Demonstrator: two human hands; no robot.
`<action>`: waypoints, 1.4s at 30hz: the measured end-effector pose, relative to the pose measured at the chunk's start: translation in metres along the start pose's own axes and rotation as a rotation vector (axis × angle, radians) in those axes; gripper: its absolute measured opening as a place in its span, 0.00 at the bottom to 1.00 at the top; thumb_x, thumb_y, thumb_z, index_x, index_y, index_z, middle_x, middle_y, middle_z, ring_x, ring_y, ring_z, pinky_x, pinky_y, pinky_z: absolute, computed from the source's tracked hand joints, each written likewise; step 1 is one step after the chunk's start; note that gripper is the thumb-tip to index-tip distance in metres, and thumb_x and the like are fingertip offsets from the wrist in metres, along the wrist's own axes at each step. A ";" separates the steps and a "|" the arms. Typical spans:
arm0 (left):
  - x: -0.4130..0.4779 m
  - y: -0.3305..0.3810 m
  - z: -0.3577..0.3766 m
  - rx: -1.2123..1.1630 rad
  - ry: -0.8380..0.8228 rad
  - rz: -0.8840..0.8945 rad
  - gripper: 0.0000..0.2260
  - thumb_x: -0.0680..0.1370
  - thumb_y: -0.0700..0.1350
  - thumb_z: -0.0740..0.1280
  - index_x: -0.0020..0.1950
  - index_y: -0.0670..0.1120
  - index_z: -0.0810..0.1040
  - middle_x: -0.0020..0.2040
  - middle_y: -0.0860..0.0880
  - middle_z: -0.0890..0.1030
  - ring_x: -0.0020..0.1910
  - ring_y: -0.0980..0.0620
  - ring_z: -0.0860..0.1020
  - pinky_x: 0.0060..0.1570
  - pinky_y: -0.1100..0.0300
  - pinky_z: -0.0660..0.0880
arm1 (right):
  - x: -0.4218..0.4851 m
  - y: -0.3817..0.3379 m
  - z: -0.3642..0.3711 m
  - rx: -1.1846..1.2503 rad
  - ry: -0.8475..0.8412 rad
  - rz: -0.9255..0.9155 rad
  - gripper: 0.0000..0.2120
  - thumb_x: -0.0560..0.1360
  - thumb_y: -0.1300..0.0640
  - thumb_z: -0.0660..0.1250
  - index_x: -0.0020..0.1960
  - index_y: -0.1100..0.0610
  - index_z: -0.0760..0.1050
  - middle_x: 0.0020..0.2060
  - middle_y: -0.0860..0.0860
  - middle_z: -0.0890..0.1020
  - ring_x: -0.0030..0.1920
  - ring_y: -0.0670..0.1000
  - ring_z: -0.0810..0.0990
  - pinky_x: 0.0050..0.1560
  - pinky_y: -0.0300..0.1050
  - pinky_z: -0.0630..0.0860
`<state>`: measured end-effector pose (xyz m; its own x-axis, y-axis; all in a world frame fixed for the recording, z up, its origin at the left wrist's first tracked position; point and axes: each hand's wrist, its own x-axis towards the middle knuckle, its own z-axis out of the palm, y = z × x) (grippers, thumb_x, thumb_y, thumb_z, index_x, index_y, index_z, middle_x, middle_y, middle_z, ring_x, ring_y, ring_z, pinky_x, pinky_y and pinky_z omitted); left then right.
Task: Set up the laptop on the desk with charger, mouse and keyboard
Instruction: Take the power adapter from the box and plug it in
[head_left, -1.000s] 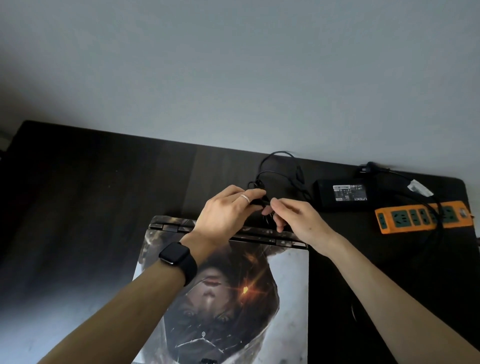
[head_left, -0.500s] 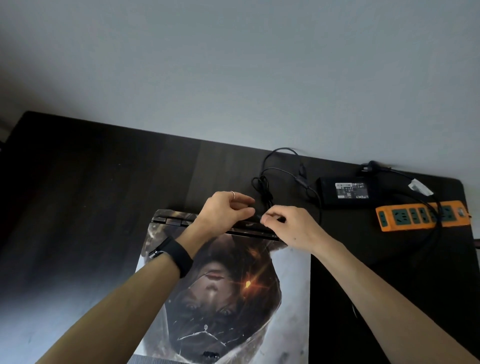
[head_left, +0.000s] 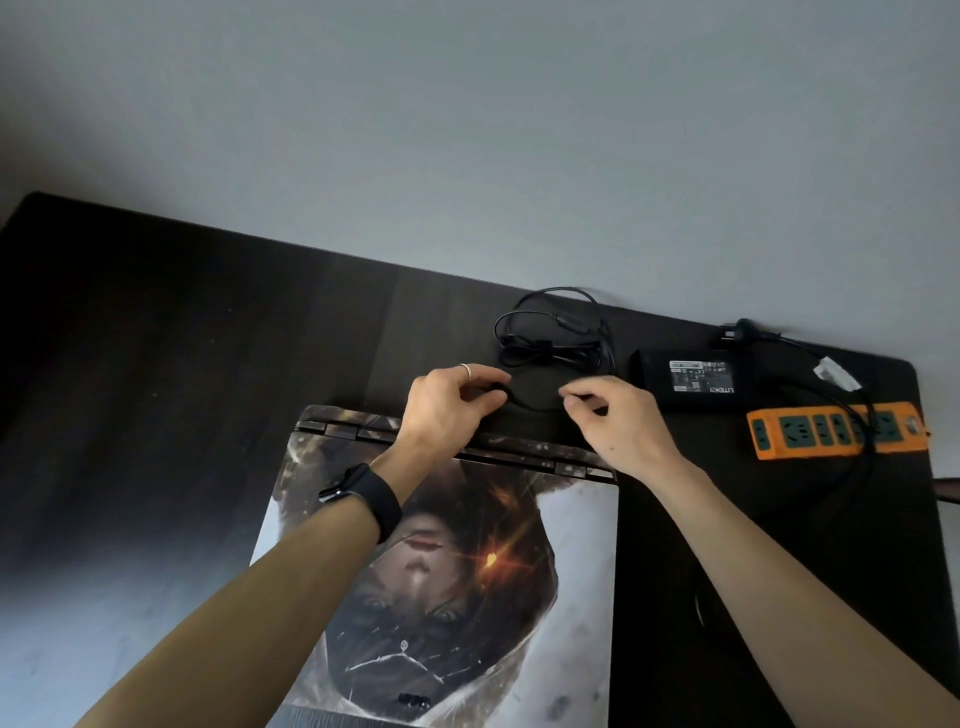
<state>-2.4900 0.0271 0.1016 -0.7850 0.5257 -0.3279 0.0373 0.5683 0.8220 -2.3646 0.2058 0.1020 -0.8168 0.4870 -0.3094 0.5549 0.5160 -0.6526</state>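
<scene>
On the desk (head_left: 208, 364), closed laptop (head_left: 576, 545), lid art-covered.

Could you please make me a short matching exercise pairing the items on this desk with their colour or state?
Things: 1 laptop; 2 power strip; 3 charger cable; 4 charger brick.
States: A orange; B pinched by left hand and right hand; C closed, picture on lid; D label facing up.
Pairs: 1-C; 2-A; 3-B; 4-D.

"LITEON", upside down, on charger brick (head_left: 691, 376)
</scene>
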 end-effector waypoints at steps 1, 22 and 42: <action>-0.001 -0.001 0.002 -0.020 -0.014 0.007 0.08 0.74 0.45 0.75 0.52 0.55 0.86 0.44 0.58 0.85 0.44 0.65 0.81 0.52 0.70 0.76 | -0.001 -0.003 0.000 0.008 -0.022 -0.006 0.10 0.79 0.52 0.68 0.59 0.48 0.83 0.51 0.40 0.83 0.49 0.40 0.81 0.58 0.39 0.77; -0.005 0.003 -0.022 1.113 -0.550 0.063 0.41 0.63 0.77 0.65 0.67 0.54 0.68 0.60 0.49 0.73 0.63 0.45 0.70 0.61 0.48 0.68 | -0.013 -0.014 0.040 0.036 0.025 0.041 0.10 0.79 0.45 0.66 0.57 0.46 0.81 0.43 0.36 0.65 0.57 0.52 0.73 0.60 0.55 0.76; -0.058 0.046 -0.049 0.843 -0.367 0.033 0.29 0.61 0.73 0.71 0.56 0.59 0.75 0.43 0.60 0.79 0.45 0.55 0.74 0.59 0.53 0.64 | -0.060 -0.059 0.001 -0.154 0.153 -0.122 0.06 0.81 0.47 0.61 0.54 0.43 0.76 0.48 0.40 0.82 0.61 0.44 0.69 0.59 0.46 0.53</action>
<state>-2.4732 -0.0078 0.1808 -0.5354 0.6362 -0.5555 0.6078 0.7469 0.2696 -2.3480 0.1454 0.1582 -0.8522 0.5096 -0.1185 0.4807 0.6730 -0.5622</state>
